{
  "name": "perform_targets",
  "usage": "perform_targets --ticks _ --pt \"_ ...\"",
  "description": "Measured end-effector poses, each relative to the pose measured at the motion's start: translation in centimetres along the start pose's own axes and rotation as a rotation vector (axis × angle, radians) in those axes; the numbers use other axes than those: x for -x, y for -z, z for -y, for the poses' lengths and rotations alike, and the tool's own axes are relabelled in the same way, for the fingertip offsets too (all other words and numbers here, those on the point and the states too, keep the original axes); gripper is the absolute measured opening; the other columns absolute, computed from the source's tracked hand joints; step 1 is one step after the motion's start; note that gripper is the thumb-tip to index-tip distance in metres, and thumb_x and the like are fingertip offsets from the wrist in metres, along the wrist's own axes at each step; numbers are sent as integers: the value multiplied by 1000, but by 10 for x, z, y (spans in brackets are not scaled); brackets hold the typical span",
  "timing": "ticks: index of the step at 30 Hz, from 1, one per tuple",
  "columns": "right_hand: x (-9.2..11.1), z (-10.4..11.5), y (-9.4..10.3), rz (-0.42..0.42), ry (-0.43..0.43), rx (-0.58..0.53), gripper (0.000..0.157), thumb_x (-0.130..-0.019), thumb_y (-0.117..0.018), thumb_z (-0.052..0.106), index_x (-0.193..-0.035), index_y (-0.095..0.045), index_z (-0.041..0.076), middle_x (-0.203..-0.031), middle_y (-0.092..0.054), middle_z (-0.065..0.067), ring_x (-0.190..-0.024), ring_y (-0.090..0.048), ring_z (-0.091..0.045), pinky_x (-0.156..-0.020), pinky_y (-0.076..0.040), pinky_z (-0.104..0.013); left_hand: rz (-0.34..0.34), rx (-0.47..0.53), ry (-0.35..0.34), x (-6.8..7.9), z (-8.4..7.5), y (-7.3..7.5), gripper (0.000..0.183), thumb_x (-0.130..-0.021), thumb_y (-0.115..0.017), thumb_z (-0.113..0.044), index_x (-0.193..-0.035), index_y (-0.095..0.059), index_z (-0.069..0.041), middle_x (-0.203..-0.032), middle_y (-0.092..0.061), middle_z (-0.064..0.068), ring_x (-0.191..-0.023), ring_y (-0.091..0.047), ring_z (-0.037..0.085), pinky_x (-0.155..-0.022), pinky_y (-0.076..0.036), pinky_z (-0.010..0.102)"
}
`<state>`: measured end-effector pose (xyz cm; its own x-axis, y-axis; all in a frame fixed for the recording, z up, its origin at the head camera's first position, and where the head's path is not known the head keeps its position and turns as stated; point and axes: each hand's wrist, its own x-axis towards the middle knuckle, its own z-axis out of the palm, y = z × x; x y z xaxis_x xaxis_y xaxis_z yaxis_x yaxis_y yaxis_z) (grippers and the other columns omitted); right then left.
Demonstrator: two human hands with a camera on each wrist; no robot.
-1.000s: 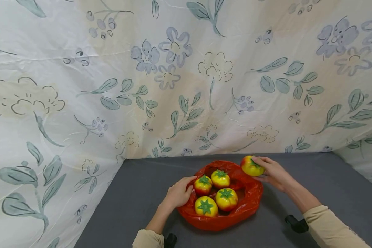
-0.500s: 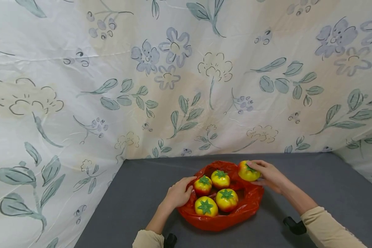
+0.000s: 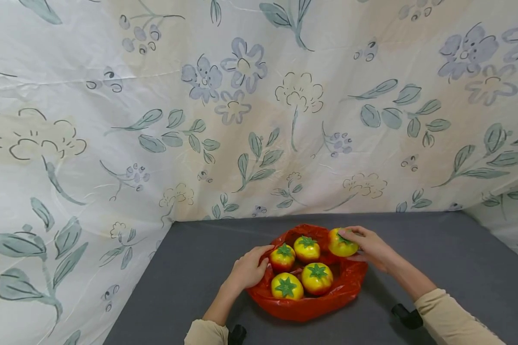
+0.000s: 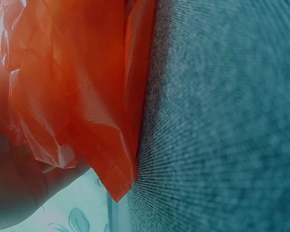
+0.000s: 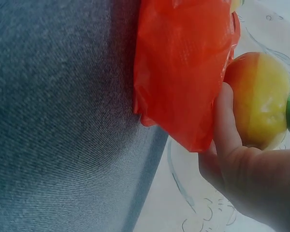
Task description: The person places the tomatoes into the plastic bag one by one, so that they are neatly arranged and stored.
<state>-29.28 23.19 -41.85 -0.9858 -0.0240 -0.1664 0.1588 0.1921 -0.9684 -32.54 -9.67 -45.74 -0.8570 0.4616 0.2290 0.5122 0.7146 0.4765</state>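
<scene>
A red plastic bag (image 3: 302, 314) sits on the dark grey table with its rim spread wide. Inside it lie several glossy yellow-and-red tomato-like fruits (image 3: 287, 287), each topped by a green star of leaves. My left hand (image 3: 249, 268) grips the bag's left rim, thumb on the inner side; in the left wrist view the red film (image 4: 82, 96) covers most of its fingers. Another such fruit (image 3: 341, 243) is held in my right hand (image 3: 371, 247) over the bag's right back rim. The right wrist view shows fingers under this fruit (image 5: 261, 96), beside the bag's outer wall (image 5: 183, 67).
A floral-patterned cloth (image 3: 259, 120) hangs behind the grey table (image 3: 190, 249) and along its sides. Dark wrist-camera parts (image 3: 407, 316) stick out by both sleeves, close to the table.
My right hand has carried its fruit left and down, from beside the bag's right back rim to over the opening. My left hand stays at the rim.
</scene>
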Motion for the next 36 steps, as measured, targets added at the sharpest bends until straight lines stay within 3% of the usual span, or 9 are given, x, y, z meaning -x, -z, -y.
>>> perform_targets --ticks 17,36 --pt "-2 -4 -7 9 6 21 77 -92 -59 44 -141 -27 -6 -133 -37 -29 -112 -52 -35 -81 -53 -44 7 10 6 0 -1 1 40 -94 -58 -18 -134 -55 -17 -131 -56 8 -116 -54 29 -91 -43 57" --pt "-3 -7 -14 36 7 128 72 -90 -62 44 -136 -36 -6 -132 -40 -32 -102 -58 -29 -75 -55 -43 0 2 -12 -1 2 0 40 -94 -58 -18 -134 -55 -17 -131 -56 8 -116 -54 28 -90 -44 56"
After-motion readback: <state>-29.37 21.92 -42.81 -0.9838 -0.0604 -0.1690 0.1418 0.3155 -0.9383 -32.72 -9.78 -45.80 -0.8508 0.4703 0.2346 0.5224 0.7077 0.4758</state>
